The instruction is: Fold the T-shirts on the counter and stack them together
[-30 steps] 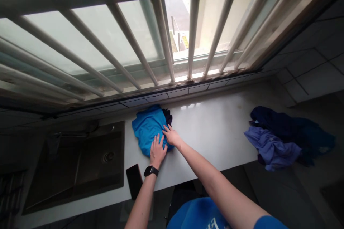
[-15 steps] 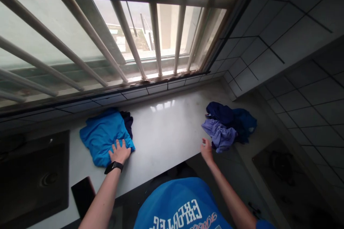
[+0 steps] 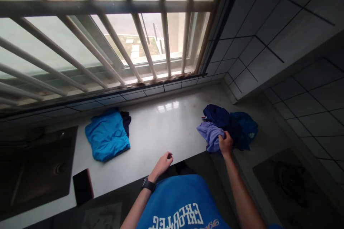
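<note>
My right hand (image 3: 226, 144) is closed on the lavender garment (image 3: 211, 134) at the near side of a crumpled clothes pile on the right. A navy garment (image 3: 216, 114) lies behind it, and a darker blue garment (image 3: 245, 127) with a white print is to its right. My left hand (image 3: 162, 164), with a black watch on the wrist, hovers near the counter's front edge. Its fingers are curled in with nothing visible in them. To its left lies a flattened, folded bright blue garment (image 3: 109, 136), with a dark cloth (image 3: 125, 122) showing from under its right side.
The pale counter (image 3: 163, 128) runs below a barred window (image 3: 126, 43). At left are a dark sink (image 3: 60, 168) and a phone (image 3: 82, 186) near the front edge. A dark stove (image 3: 291, 179) sits on the right, beside a tiled wall (image 3: 231, 53).
My left hand has left the bright blue garment and moved right, its spread fingers now curled. My right hand has moved right and up and taken hold of the lavender garment.
</note>
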`<state>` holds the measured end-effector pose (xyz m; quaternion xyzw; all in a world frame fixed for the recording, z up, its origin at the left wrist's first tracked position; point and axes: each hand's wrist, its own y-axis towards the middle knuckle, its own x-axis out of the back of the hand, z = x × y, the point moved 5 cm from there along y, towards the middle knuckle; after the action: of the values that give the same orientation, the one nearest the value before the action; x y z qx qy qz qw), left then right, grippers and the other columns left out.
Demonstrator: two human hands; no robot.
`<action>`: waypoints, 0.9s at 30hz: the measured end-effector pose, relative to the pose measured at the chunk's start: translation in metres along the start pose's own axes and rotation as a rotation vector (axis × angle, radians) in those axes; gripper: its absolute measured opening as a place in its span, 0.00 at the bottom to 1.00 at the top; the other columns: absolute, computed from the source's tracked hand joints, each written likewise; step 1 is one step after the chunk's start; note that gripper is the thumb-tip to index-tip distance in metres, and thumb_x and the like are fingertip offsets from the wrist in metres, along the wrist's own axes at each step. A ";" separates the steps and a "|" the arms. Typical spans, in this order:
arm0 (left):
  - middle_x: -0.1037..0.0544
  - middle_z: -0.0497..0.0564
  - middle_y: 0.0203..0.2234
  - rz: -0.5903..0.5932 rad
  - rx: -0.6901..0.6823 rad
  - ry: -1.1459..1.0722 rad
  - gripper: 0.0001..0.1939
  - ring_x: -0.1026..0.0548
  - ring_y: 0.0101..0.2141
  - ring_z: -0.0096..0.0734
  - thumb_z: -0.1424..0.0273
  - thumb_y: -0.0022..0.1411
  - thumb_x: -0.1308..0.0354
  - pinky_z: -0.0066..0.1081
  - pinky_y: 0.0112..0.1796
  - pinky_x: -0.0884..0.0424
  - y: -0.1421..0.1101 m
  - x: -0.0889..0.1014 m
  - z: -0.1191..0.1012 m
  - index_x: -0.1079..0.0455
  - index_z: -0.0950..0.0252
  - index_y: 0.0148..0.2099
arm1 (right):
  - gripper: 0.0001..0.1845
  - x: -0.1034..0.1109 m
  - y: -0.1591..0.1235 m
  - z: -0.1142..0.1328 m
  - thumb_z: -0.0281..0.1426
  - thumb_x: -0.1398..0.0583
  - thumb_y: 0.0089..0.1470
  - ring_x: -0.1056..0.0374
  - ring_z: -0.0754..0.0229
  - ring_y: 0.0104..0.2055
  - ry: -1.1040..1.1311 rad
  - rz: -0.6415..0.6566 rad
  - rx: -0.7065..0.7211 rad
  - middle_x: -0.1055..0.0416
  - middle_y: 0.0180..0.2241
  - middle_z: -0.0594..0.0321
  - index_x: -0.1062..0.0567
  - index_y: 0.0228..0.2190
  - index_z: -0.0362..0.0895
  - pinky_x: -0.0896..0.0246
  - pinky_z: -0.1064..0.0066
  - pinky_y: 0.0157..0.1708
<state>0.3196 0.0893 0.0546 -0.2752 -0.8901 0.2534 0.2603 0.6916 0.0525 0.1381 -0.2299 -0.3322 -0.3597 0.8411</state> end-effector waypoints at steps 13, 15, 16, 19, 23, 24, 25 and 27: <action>0.24 0.60 0.56 0.211 -0.183 -0.621 0.33 0.25 0.53 0.43 0.61 0.53 0.31 0.38 0.54 0.30 0.015 -0.021 -0.121 0.29 0.64 0.60 | 0.22 -0.023 -0.054 0.090 0.50 0.37 0.50 0.28 0.53 0.51 1.022 0.357 -0.245 0.21 0.41 0.62 0.22 0.41 0.48 0.33 0.62 0.51; 0.21 0.58 0.52 0.119 -0.187 -0.554 0.26 0.25 0.51 0.43 0.59 0.55 0.34 0.37 0.52 0.30 0.014 -0.011 -0.122 0.25 0.66 0.54 | 0.22 -0.027 -0.047 0.090 0.49 0.37 0.51 0.28 0.55 0.52 0.993 0.317 -0.240 0.21 0.41 0.63 0.23 0.41 0.48 0.33 0.64 0.51; 0.20 0.58 0.49 0.069 -0.175 -0.529 0.24 0.24 0.48 0.43 0.58 0.55 0.35 0.36 0.50 0.29 0.013 -0.006 -0.119 0.23 0.67 0.50 | 0.22 -0.031 -0.044 0.089 0.50 0.38 0.52 0.28 0.55 0.52 0.991 0.301 -0.233 0.21 0.41 0.63 0.23 0.41 0.48 0.32 0.64 0.51; 0.18 0.56 0.36 -0.050 -0.102 -0.514 0.23 0.23 0.38 0.39 0.52 0.52 0.36 0.33 0.42 0.29 0.014 0.010 -0.103 0.23 0.69 0.39 | 0.25 -0.055 -0.037 0.083 0.53 0.40 0.51 0.27 0.54 0.49 0.940 0.297 -0.230 0.21 0.39 0.61 0.23 0.39 0.46 0.31 0.64 0.49; 0.22 0.53 0.27 -0.290 -0.001 -0.528 0.29 0.26 0.31 0.36 0.43 0.49 0.38 0.32 0.36 0.31 0.012 0.038 -0.078 0.25 0.68 0.31 | 0.27 -0.094 -0.043 0.072 0.52 0.36 0.45 0.26 0.52 0.43 0.756 0.381 -0.268 0.21 0.33 0.59 0.22 0.37 0.43 0.31 0.63 0.44; 0.22 0.53 0.26 -0.350 0.002 -0.525 0.30 0.26 0.31 0.36 0.42 0.50 0.40 0.32 0.36 0.31 0.010 0.046 -0.074 0.26 0.68 0.31 | 0.27 -0.101 -0.047 0.072 0.51 0.35 0.43 0.26 0.52 0.42 0.746 0.419 -0.259 0.21 0.33 0.59 0.21 0.37 0.42 0.31 0.64 0.43; 0.22 0.52 0.26 -0.393 -0.003 -0.515 0.30 0.26 0.32 0.36 0.41 0.51 0.41 0.32 0.36 0.31 0.007 0.054 -0.071 0.26 0.67 0.31 | 0.28 -0.106 -0.051 0.072 0.51 0.34 0.43 0.26 0.53 0.41 0.757 0.458 -0.235 0.21 0.33 0.59 0.21 0.38 0.42 0.32 0.64 0.42; 0.22 0.52 0.25 -0.438 -0.011 -0.468 0.30 0.27 0.32 0.36 0.41 0.52 0.42 0.32 0.36 0.31 0.002 0.068 -0.067 0.27 0.67 0.30 | 0.28 -0.109 -0.058 0.075 0.50 0.33 0.43 0.26 0.54 0.41 0.798 0.507 -0.174 0.21 0.35 0.58 0.20 0.39 0.42 0.33 0.66 0.43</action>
<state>0.3119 0.1538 0.1250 -0.0126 -0.9653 0.2427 0.0954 0.5611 0.1120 0.1181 -0.2172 0.1147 -0.2298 0.9417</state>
